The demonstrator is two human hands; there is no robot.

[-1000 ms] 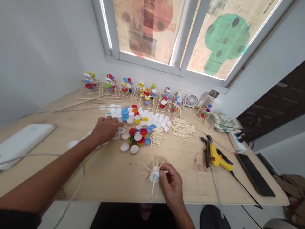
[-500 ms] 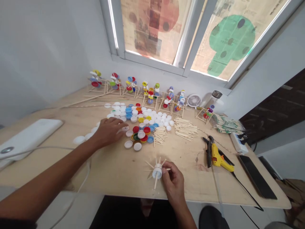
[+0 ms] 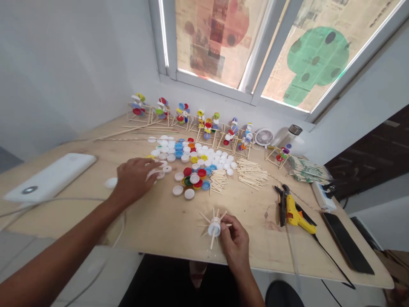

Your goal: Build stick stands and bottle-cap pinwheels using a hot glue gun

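My right hand point(image 3: 234, 241) pinches a white bottle cap with several thin wooden sticks radiating from it point(image 3: 214, 226), held just above the wooden table point(image 3: 166, 226) near its front edge. My left hand point(image 3: 134, 177) reaches out over the left side of a spread of loose bottle caps point(image 3: 194, 164), white, blue, red and yellow. Its fingers are curled over some white caps, and what they grip, if anything, is hidden. Small piles of short wooden sticks point(image 3: 251, 172) lie to the right of the caps.
Several finished cap-and-stick wheels on stick frames point(image 3: 204, 125) line the wall under the window. A yellow glue gun point(image 3: 295, 213) and pliers lie at right, beside a dark phone point(image 3: 347, 243). A white flat device point(image 3: 51, 177) with a cable sits at left. Small fan point(image 3: 264, 137) at the back.
My left hand has slid leftward and toward me along the edge of the caps. My right hand keeps holding the spoked cap in place. The view has shifted left.
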